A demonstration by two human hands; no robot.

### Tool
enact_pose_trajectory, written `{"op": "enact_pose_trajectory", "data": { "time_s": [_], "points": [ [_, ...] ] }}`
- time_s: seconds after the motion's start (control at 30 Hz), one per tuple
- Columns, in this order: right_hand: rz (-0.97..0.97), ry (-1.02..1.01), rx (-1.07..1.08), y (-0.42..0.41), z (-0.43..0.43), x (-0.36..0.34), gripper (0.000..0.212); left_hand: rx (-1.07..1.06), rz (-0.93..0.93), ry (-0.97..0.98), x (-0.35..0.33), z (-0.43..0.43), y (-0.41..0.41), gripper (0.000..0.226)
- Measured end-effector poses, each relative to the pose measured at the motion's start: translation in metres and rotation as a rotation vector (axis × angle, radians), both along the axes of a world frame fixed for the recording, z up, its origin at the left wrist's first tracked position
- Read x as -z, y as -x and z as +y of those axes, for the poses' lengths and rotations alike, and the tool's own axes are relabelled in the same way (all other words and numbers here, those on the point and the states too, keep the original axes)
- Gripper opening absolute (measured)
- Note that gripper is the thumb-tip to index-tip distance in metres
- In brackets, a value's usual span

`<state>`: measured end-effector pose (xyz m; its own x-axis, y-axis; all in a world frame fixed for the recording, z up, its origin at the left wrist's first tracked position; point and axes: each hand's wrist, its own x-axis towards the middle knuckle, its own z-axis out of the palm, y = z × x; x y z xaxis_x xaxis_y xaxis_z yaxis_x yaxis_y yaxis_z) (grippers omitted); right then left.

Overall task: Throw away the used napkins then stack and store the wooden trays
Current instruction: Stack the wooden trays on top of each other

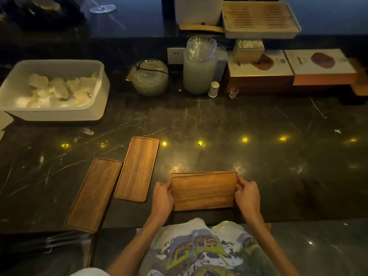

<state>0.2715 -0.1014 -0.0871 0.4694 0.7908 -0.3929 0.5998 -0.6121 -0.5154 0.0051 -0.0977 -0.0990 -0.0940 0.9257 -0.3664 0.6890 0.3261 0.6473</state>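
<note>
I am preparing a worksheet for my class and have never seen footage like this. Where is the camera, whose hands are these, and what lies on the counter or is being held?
There is no machine here. A person works with bare hands, and the single picture comes from a wide-angle camera worn on their head, looking forward and down. That is why the arms and the printed shirt show at the bottom.

The left hand and right hand each take a grip on a short end of a wooden tray. A second rim shows just behind it, so it seems to sit on another tray.

To the left, on the dark marble counter, a nearer tray and a farther tray lie side by side. Further back stands a white tub holding crumpled napkins. Glass jars stand along the back.
</note>
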Motion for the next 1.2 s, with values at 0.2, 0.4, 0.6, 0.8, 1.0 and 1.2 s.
{"op": "enact_pose_trajectory", "data": {
  "time_s": [0.2, 0.4, 0.6, 0.8, 1.0, 1.2],
  "points": [
    [-0.055, 0.042, -0.100, 0.002, 0.008, 0.007, 0.033, -0.027, 0.083, -0.058, 0.002, 0.008, -0.002, 0.026],
    [-0.024, -0.055, -0.064, 0.004, 0.002, 0.017, 0.034, 0.004, 0.017, -0.060, 0.007, 0.008, 0.003, 0.025],
    [0.109, -0.041, 0.061, -0.002, 0.007, 0.020, 0.032, -0.043, -0.059, -0.048, 0.008, 0.010, 0.006, 0.028],
    [0.281, 0.007, 0.136, -0.015, 0.007, 0.024, 0.033, -0.096, -0.086, 0.013, 0.007, 0.015, 0.007, 0.027],
    [0.293, 0.007, 0.142, -0.022, 0.011, 0.027, 0.030, -0.129, -0.137, 0.097, 0.011, 0.022, 0.012, 0.025],
    [0.289, 0.034, 0.149, -0.022, 0.015, 0.031, 0.029, -0.133, -0.178, 0.134, 0.012, 0.028, 0.013, 0.025]
  ]
}}
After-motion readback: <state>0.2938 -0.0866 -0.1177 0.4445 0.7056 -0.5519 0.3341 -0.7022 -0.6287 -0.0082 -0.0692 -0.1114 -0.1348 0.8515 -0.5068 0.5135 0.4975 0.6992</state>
